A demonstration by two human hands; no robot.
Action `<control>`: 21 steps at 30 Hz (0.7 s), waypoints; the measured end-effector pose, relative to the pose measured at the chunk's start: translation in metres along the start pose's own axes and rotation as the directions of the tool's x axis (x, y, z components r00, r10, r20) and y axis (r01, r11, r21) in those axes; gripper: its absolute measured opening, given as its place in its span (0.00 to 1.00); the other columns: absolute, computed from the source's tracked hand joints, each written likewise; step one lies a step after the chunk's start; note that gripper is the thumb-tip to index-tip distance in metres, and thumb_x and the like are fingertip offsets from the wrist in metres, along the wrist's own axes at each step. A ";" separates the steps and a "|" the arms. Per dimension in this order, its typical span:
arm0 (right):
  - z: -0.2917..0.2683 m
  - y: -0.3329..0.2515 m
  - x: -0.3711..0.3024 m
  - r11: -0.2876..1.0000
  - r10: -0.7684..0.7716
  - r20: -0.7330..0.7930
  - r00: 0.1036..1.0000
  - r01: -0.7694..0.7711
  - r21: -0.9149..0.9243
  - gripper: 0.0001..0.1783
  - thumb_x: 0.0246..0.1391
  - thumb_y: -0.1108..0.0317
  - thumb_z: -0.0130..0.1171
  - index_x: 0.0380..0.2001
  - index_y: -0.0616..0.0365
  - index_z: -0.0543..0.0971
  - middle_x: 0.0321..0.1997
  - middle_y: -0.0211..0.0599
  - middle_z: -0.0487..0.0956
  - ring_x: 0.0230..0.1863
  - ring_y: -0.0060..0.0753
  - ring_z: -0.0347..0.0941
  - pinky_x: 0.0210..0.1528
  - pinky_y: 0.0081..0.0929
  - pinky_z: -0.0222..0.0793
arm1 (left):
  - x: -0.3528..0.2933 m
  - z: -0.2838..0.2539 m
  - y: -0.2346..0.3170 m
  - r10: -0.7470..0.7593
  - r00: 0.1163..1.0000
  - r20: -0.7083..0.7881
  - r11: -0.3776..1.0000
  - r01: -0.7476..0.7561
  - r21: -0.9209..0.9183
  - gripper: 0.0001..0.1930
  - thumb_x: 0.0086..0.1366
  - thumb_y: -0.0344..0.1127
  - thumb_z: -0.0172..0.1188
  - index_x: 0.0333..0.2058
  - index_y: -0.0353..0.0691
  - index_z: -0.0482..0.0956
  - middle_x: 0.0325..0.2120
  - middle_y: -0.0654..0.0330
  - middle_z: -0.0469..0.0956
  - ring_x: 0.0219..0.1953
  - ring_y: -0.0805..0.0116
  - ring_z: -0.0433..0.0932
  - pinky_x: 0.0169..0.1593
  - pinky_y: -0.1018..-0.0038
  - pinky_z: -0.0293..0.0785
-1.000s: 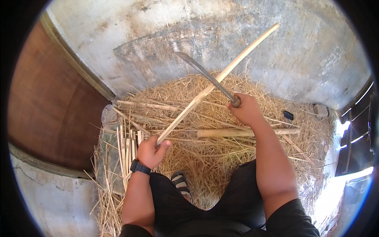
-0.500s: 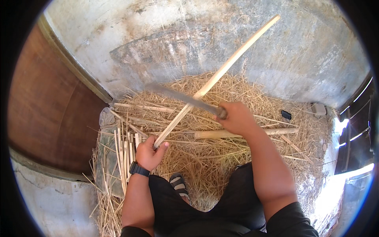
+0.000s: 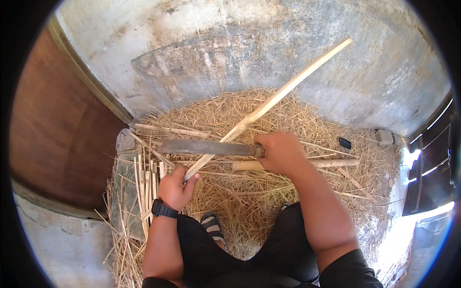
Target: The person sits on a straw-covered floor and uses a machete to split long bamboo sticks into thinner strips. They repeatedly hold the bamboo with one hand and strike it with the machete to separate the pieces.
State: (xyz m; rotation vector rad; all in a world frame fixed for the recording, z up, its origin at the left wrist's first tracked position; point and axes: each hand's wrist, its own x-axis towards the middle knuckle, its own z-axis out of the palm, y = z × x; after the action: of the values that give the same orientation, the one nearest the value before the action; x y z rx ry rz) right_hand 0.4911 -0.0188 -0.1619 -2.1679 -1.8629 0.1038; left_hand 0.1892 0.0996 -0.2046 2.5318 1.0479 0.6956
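Note:
My left hand point(image 3: 175, 188), with a dark watch on its wrist, is closed round the lower end of a long pale bamboo strip point(image 3: 269, 103). The strip slants up and away to the right, its far end raised in front of the wall. In my right hand point(image 3: 282, 152) is the handle of a machete point(image 3: 211, 147), fingers wrapped round it. The broad grey blade points left and crosses over the strip a little above my left hand. Blade and strip appear to touch, though the contact edge is hard to make out.
Straw-like shavings point(image 3: 240, 187) cover the floor. A thick bamboo piece point(image 3: 331, 163) lies across them behind my right hand. Split strips point(image 3: 146, 185) are bunched at the left. A small black object point(image 3: 345, 143) and a block point(image 3: 384, 137) lie near the wall point(image 3: 230, 53). A brown door point(image 3: 62, 129) stands left.
The machete has come down along the strip toward my left hand, its blade turning nearly level. The strip's far end has dipped and shifted slightly right.

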 end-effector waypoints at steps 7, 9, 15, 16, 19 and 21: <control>-0.008 0.036 0.003 0.921 0.311 -0.041 0.949 -0.291 0.257 0.06 0.56 0.62 0.65 0.34 0.49 0.83 0.26 0.38 0.83 0.30 0.41 0.82 0.36 0.42 0.79 | -0.001 -0.006 0.005 -0.028 0.999 -0.019 0.999 0.029 0.024 0.15 0.65 0.42 0.69 0.33 0.34 0.82 0.17 0.52 0.77 0.18 0.59 0.78 0.24 0.67 0.71; -0.008 0.031 0.001 0.912 0.335 -0.042 0.941 -0.313 0.266 0.05 0.54 0.64 0.66 0.34 0.49 0.83 0.26 0.39 0.83 0.30 0.42 0.82 0.36 0.42 0.79 | 0.000 -0.006 0.004 -0.040 0.998 -0.048 0.999 0.039 -0.027 0.15 0.64 0.42 0.70 0.32 0.34 0.82 0.16 0.53 0.77 0.18 0.60 0.77 0.24 0.67 0.70; -0.003 0.005 -0.002 0.996 0.062 -0.063 0.996 -0.058 0.063 0.07 0.51 0.65 0.65 0.35 0.49 0.83 0.28 0.39 0.84 0.32 0.47 0.83 0.37 0.44 0.79 | -0.002 -0.010 0.008 -0.052 0.999 -0.001 0.999 0.052 -0.002 0.18 0.62 0.48 0.72 0.28 0.38 0.79 0.17 0.53 0.77 0.21 0.51 0.79 0.26 0.61 0.74; -0.003 0.012 -0.001 0.988 0.109 -0.068 0.992 -0.101 0.118 0.07 0.51 0.65 0.64 0.35 0.49 0.83 0.28 0.38 0.84 0.33 0.47 0.83 0.37 0.44 0.79 | -0.002 -0.010 0.010 -0.034 0.999 0.001 0.999 0.034 0.013 0.19 0.61 0.48 0.72 0.27 0.38 0.79 0.16 0.53 0.77 0.20 0.51 0.79 0.26 0.61 0.74; -0.004 0.030 0.004 0.953 0.234 -0.061 0.970 -0.216 0.213 0.06 0.52 0.65 0.64 0.35 0.49 0.82 0.29 0.37 0.84 0.34 0.46 0.83 0.37 0.45 0.78 | 0.000 -0.012 0.011 -0.070 0.997 0.034 0.998 0.070 0.004 0.19 0.62 0.47 0.72 0.27 0.38 0.79 0.16 0.53 0.77 0.20 0.51 0.79 0.26 0.62 0.74; -0.010 0.026 0.005 0.940 0.298 -0.035 0.954 -0.287 0.185 0.06 0.53 0.65 0.63 0.35 0.49 0.82 0.30 0.36 0.84 0.34 0.46 0.82 0.38 0.45 0.78 | -0.002 -0.007 0.001 -0.043 0.999 0.003 0.999 0.043 -0.002 0.16 0.62 0.44 0.72 0.29 0.35 0.81 0.15 0.54 0.76 0.17 0.60 0.76 0.24 0.66 0.70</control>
State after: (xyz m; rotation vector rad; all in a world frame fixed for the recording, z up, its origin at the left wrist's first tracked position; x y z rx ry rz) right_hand 0.5194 -0.0186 -0.1586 -2.2768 -1.4269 0.2499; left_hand 0.1855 0.0981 -0.1989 2.5000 1.0965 0.6809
